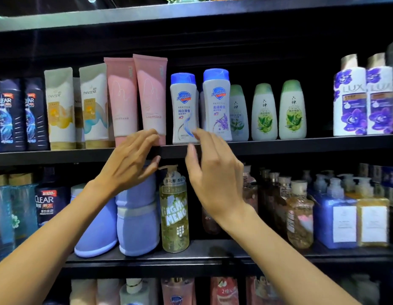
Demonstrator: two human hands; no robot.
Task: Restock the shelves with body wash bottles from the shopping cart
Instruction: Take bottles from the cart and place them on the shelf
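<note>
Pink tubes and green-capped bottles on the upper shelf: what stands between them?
Head view: two blue-capped Safeguard bottles stand between the pink tubes and green-capped bottles.

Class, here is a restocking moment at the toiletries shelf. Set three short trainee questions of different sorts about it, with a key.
1. True or false: the left hand grips a bottle.
2. Which brand stands directly left of the pink tubes? A) Lux B) Pantene C) Clear
3. Fill in: the two Safeguard bottles have ____ caps.

Key: 1 false, both it and the right hand hold nothing; 2 B; 3 blue.
</note>
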